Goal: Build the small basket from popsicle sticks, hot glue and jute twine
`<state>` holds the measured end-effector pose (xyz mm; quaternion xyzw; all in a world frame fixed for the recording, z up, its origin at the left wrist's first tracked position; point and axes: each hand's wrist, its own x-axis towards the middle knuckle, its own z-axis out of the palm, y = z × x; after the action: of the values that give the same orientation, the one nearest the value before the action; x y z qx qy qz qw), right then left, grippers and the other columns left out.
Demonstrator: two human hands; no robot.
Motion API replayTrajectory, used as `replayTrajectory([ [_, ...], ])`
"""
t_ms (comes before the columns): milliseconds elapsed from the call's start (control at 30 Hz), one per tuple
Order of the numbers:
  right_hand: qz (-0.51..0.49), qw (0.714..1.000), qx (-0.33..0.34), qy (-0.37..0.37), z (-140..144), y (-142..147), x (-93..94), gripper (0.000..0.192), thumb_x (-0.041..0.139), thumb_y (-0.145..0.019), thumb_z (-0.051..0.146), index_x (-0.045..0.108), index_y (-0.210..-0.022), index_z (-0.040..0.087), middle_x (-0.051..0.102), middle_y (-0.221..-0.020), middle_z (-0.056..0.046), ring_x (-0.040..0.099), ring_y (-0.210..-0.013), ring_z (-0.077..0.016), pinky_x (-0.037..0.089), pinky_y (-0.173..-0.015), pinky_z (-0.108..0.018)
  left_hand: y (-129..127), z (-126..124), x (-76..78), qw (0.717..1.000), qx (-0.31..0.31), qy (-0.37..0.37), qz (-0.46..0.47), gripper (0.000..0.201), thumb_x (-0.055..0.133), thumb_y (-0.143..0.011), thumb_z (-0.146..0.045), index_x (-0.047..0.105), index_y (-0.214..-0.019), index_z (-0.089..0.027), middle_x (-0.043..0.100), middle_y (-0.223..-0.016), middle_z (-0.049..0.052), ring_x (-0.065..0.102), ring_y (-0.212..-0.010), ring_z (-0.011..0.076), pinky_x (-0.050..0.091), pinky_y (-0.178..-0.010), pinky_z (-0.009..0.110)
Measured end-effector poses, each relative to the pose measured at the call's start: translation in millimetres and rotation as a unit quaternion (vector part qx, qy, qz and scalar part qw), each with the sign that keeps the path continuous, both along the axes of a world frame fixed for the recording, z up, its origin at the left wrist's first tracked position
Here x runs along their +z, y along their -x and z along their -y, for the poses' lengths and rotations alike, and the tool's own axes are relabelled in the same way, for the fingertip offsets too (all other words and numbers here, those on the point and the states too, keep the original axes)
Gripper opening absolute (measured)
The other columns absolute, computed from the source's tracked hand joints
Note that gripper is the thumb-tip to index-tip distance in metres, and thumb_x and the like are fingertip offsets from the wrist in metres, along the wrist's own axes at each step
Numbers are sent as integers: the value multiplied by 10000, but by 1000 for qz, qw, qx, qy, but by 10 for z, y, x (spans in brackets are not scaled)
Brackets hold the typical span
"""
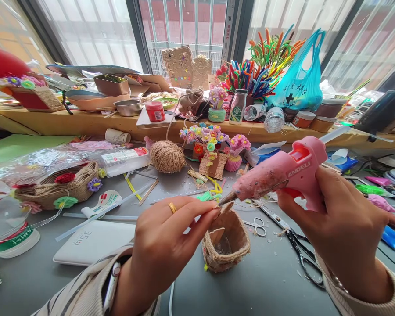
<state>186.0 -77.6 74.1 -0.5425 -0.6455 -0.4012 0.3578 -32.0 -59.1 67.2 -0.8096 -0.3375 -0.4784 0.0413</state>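
My right hand [339, 228] grips a pink glue gun [283, 173] by its handle, with the nozzle pointing left and down. The nozzle tip touches a small cardboard piece at the rim of a little twine-wrapped basket [227, 245] standing on the grey table. My left hand [166, 241], with a gold ring, pinches that cardboard piece against the basket's rim with fingertips. Inside the basket another cardboard tab stands upright.
Black scissors [299, 250] and small scissors [256, 226] lie right of the basket. A white tablet [92, 241], glue sticks, a twine ball [167, 156], a woven flower basket [57, 186] and small flower pots [213, 149] crowd the table. A cluttered wooden shelf [85, 123] runs behind.
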Motion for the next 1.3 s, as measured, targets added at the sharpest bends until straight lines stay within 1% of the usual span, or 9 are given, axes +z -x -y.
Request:
replayTrajectory([
  [300, -8, 1000, -5, 15, 15, -13, -5, 205, 502, -784, 354, 544, -854, 166, 589, -701, -72, 603, -656, -221, 376, -503, -293, 10, 3, 3, 1000, -2, -3, -2, 77, 634, -728, -154, 621, -788, -201, 675, -690, -34, 609, -618, 85, 486, -599, 208],
  [500, -11, 1000, -5, 18, 15, -23, -11, 192, 499, -785, 364, 539, -846, 187, 588, -704, -65, 604, -671, -224, 364, -493, -293, 27, -1, -21, 1000, -7, -5, -7, 97, 645, -719, -147, 621, -803, -191, 670, -693, -32, 602, -619, 78, 477, -602, 204],
  [667, -6, 1000, -14, 8, 21, -32, -19, 204, 511, -777, 389, 544, -839, 198, 557, -640, -39, 586, -632, -214, 323, -467, -287, 26, -3, -1, 1000, 2, -15, -8, 85, 641, -723, -153, 623, -798, -188, 675, -688, -29, 605, -613, 81, 478, -599, 204],
  [800, 2, 1000, -22, -6, 10, -50, -29, 209, 513, -775, 399, 543, -815, 196, 524, -592, -21, 559, -577, -192, 270, -443, -284, 21, -3, 28, 1000, 17, -19, -11, 63, 636, -727, -164, 631, -784, -191, 680, -690, -27, 612, -622, 88, 484, -610, 204],
  [967, 18, 999, -8, -42, -20, -78, -39, 249, 530, -758, 426, 533, -755, 177, 445, -526, 5, 501, -498, -161, 225, -423, -279, 30, 11, 15, 1000, 13, -26, -5, 73, 647, -715, -149, 639, -778, -184, 680, -691, -32, 614, -626, 79, 476, -606, 187],
  [1167, 16, 999, -6, -37, -28, -66, -36, 259, 528, -762, 419, 520, -687, 172, 343, -494, 28, 397, -425, -122, 213, -418, -272, 28, 3, -11, 1000, 2, -22, -5, 72, 651, -716, -146, 635, -781, -169, 665, -678, -28, 599, -619, 67, 465, -607, 176],
  [1300, 14, 999, -9, -35, -25, -60, -32, 267, 532, -759, 423, 518, -676, 170, 323, -492, 33, 366, -409, -112, 207, -418, -271, 29, 0, -1, 1000, 0, -21, -7, 85, 655, -709, -129, 635, -784, -164, 664, -684, -26, 598, -634, 64, 462, -626, 171],
])
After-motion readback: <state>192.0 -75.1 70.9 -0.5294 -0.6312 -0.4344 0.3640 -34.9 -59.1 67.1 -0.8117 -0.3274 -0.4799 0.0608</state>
